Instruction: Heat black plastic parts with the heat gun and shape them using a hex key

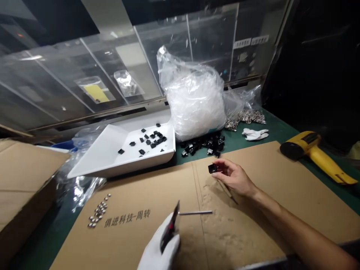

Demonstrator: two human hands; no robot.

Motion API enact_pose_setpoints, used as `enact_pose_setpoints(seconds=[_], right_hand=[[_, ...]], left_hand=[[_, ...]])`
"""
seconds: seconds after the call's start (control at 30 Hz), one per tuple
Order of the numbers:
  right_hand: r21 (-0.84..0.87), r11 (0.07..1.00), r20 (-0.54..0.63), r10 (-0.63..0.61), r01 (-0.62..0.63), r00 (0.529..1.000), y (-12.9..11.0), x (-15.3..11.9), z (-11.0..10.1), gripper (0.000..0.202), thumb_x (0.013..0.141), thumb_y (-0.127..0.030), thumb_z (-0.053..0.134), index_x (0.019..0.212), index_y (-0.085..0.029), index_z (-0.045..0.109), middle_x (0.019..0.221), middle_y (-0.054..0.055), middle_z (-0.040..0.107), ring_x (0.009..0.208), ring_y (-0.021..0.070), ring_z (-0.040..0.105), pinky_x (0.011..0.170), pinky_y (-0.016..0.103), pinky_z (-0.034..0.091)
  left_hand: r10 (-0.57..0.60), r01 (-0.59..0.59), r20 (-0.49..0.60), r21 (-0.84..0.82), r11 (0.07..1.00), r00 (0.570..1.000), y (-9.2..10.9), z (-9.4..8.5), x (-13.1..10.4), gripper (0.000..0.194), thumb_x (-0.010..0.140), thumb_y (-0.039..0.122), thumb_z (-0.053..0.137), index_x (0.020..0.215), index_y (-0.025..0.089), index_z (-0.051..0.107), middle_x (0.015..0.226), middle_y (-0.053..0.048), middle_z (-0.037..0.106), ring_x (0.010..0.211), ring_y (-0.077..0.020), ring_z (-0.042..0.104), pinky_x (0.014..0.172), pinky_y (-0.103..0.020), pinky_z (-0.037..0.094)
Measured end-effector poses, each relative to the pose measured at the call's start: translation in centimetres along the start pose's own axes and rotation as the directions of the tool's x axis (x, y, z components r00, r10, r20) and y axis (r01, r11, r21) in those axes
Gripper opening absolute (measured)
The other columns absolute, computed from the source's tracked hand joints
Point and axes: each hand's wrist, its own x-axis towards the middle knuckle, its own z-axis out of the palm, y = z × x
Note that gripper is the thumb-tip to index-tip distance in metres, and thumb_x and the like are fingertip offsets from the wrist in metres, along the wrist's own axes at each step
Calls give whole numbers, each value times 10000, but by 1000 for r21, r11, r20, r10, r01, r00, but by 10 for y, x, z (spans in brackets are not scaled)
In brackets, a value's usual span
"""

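White-gloved L hand [160, 243] sits nearest on my remote cam, bare R hand [235, 178] farther off, w/ L thumb & fingers clamped on a dark red-marked tool [168, 236], slim metal rod [197, 213] beside it, & R thumb & fingertips pinching a hollow sq. black plastic part [212, 168].

A tray [132, 168] of parts [153, 142] lies behind the cardboard [157, 191], left of a bag [197, 101], with a tool [323, 161] far right.

Dim light, glints on plastic bag [195, 101], soft shadow by right forearm [289, 220]; blurred black tool [168, 233] in left hand [157, 243]
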Motion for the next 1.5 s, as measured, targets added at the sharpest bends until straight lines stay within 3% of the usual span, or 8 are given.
enact_pose_setpoints(seconds=[0.1,0.23,0.53,0.77,0.9,1.03,1.3,1.5], right_hand=[[158,987,130,-8,-12,991,-10,-30,15,385,932,-386,708,1255,-204,604,1099,74,748,990,196,735,891,331,611],[205,978,198,-12,-30,980,-25,-52,22,378,892,-295,774,1256,-254,677,1066,36,723,885,143,700,798,256,589],[234,971,346,-43,-42,937,-31,-53,24,396,803,-243,864,1187,-251,769,987,15,702,836,129,633,784,246,547],[263,943,444,67,-202,894,-33,-56,35,329,806,-308,859,1110,-206,787,910,21,693,829,140,655,744,237,565],[293,917,494,98,-272,864,-37,-58,38,299,956,-373,689,1184,-189,748,1024,69,714,839,155,697,760,278,596],[247,945,516,61,-216,855,-40,-59,42,336,929,-308,720,1253,-219,707,1206,84,670,1035,194,668,874,309,571],[291,929,503,53,-227,863,-38,-57,58,303,906,-260,743,1205,-215,729,1112,60,674,968,178,638,841,293,533],[344,901,507,59,-265,860,-34,-59,58,315,919,-298,733,1226,-228,729,1161,72,675,1030,190,649,887,300,552]], left_hand=[[172,-177,43,313,933,984,13,12,-9,508,919,329,577,1426,304,586,1404,-64,642,1332,-297,565,1174,-495,400],[294,-269,40,539,798,955,11,21,-19,601,908,216,541,1492,345,483,1354,-64,637,1223,-288,609,1071,-498,482],[342,-324,104,650,688,934,11,12,-24,680,864,149,579,1495,365,449,1273,-71,634,1127,-307,605,989,-505,486],[282,-334,179,513,790,943,7,14,-24,500,893,159,553,1369,307,587,1181,-72,672,1066,-270,631,993,-440,488],[169,-236,237,293,927,957,9,13,-22,285,949,176,492,1097,234,729,909,-44,706,853,-218,648,919,-355,519],[104,-144,296,116,983,949,14,7,-20,315,942,196,516,1148,219,753,949,-37,746,869,-219,641,923,-340,516],[-47,70,406,-43,997,913,7,3,-19,226,926,249,549,1024,144,723,883,-41,685,812,-188,567,764,-291,488],[-89,274,530,-280,920,843,-1,7,-21,163,917,207,549,1019,140,659,951,-73,671,800,-180,591,764,-319,482]])
